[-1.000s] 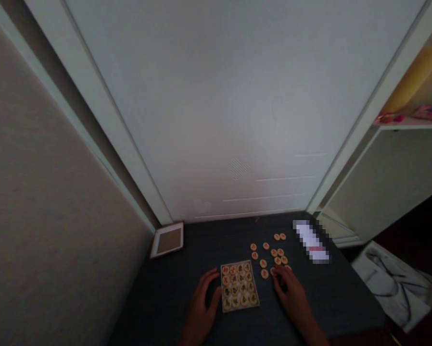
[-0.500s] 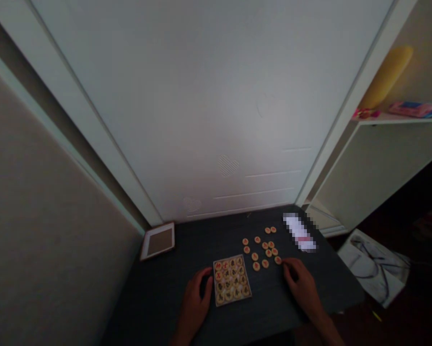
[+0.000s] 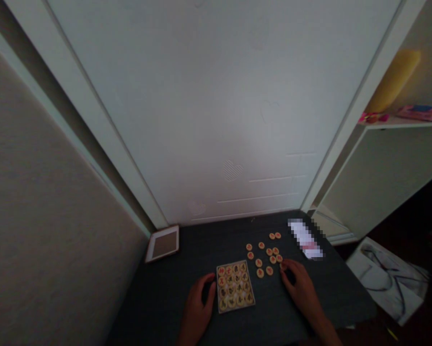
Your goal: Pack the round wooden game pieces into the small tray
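Note:
A square box of Chinese chess pieces lies on the dark table. Round wooden pieces fill it in rows, mostly with black characters, a few red at the upper left. My left hand rests along its left edge, thumb and fingers curved apart with nothing between them. My right hand is to the right, thumb and fingertips closed on a red-marked Chinese chess piece, partly hidden by the fingers. Several loose red-marked pieces lie face up between the box and my right hand, two of them farther back.
A shallow empty tray or lid sits at the table's back left. A blurred-out white and pink item lies at the back right. A white panel rises behind the table. Beyond the right edge is a pale box.
My right thumb and fingers have closed over the nearest loose piece, which was uncovered beside the fingertips. My left hand stays by the box. The whole view has shifted slightly.

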{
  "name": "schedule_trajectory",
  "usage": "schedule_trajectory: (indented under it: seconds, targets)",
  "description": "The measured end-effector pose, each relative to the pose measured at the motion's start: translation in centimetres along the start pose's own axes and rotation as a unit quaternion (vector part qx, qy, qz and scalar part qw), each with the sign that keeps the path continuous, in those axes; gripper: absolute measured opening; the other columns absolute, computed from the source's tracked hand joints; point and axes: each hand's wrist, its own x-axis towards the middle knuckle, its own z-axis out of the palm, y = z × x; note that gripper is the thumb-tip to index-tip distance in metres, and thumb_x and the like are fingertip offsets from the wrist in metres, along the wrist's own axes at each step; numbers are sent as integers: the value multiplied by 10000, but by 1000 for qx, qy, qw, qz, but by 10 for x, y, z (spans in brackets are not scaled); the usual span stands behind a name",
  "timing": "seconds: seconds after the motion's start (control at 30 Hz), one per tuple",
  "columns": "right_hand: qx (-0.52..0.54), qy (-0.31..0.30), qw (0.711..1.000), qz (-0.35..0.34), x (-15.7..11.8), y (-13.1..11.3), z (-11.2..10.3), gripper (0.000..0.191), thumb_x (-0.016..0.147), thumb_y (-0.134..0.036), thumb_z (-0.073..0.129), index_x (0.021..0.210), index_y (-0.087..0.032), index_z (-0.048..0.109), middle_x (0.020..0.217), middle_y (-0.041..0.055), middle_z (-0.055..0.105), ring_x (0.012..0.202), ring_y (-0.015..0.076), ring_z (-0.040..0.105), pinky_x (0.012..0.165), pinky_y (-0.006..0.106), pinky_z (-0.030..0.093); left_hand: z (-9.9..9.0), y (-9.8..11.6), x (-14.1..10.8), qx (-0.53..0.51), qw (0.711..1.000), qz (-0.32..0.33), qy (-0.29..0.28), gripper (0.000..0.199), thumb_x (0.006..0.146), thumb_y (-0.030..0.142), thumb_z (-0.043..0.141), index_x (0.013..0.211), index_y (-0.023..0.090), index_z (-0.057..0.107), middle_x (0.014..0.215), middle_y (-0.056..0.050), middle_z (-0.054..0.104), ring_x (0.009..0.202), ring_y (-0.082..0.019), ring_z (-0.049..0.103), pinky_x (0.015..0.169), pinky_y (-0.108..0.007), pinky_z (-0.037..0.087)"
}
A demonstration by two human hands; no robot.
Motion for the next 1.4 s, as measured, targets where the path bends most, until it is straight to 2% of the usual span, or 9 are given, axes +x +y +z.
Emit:
schedule_trajectory:
  seconds: [0.17, 0.33, 0.5, 0.63, 0.87, 0.97, 1.13, 1.27, 1.4]
  targets:
    - [-8, 13, 1000, -8, -13, -18, 3, 250, 951, -372, 555, 1143, -251, 660, 1160, 109, 669, 1077, 278, 649, 940, 492, 554, 0, 6, 0, -10, 1000, 6, -6, 326, 943, 449, 514, 1135, 249, 685, 1145, -78, 737, 1072, -271, 690, 968, -477, 545]
    - [8, -19, 999, -43, -18, -42, 15, 244, 956, -329, 547, 1164, -280, 663, 1144, 89, 691, 1064, 273, 664, 918, 482, 574, -2, 10, 3, -21, 1000, 7, 6, 341, 937, 466, 522, 1127, 239, 691, 1142, -80, 734, 1071, -273, 690, 961, -465, 553]
    - [6, -31, 998, -58, -16, -48, 23, 245, 951, -317, 551, 1159, -297, 679, 1160, 83, 698, 1074, 277, 669, 917, 479, 584, -8, 15, 4, -20, 999, 35, 20, 314, 950, 453, 507, 1085, 253, 708, 1164, -73, 709, 1096, -266, 670, 994, -463, 538]
    - [13, -35, 998, -55, -20, -43, 24, 238, 958, -298, 539, 1146, -298, 685, 1154, 86, 693, 1062, 266, 672, 914, 460, 591, -8, 36, 5, 4, 997, 72, 20, 281, 952, 435, 521, 1068, 279, 725, 1200, -62, 683, 1112, -265, 653, 997, -464, 538]
    - [32, -23, 999, -29, -26, -37, 21, 243, 962, -317, 537, 1168, -297, 665, 1155, 82, 673, 1044, 254, 682, 915, 436, 598, -1, 78, 22, 13, 984, 164, -71, 239, 962, 386, 534, 1032, 279, 737, 1146, -69, 703, 1096, -262, 639, 980, -469, 531]
    - [27, -27, 999, -23, -26, -35, 18, 240, 960, -316, 541, 1163, -288, 665, 1163, 90, 666, 1059, 261, 676, 930, 445, 590, -6, 73, 39, -1, 984, 162, -72, 235, 963, 366, 530, 991, 268, 742, 1084, -56, 731, 1045, -237, 664, 951, -427, 544]
    - [21, -28, 999, -20, -26, -31, 18, 239, 968, -312, 526, 1160, -274, 663, 1175, 100, 659, 1078, 261, 667, 951, 451, 578, -18, 44, 62, -15, 994, 106, -35, 256, 955, 403, 532, 1011, 255, 733, 1049, -48, 748, 1008, -225, 690, 937, -395, 548]
    - [18, -21, 999, -27, -24, -28, 23, 238, 965, -334, 540, 1155, -279, 672, 1150, 89, 675, 1055, 254, 680, 931, 430, 590, -18, 33, 60, -26, 993, 90, -74, 294, 963, 441, 516, 1030, 253, 731, 1074, -57, 739, 1011, -214, 689, 923, -364, 555]
    - [13, -7, 1000, -26, -24, -25, 28, 228, 958, -357, 559, 1133, -289, 687, 1136, 82, 686, 1048, 258, 688, 909, 420, 601, -12, 37, 50, -5, 988, 111, -104, 259, 953, 421, 543, 1046, 284, 742, 1188, -70, 699, 1122, -237, 640, 1016, -424, 500]
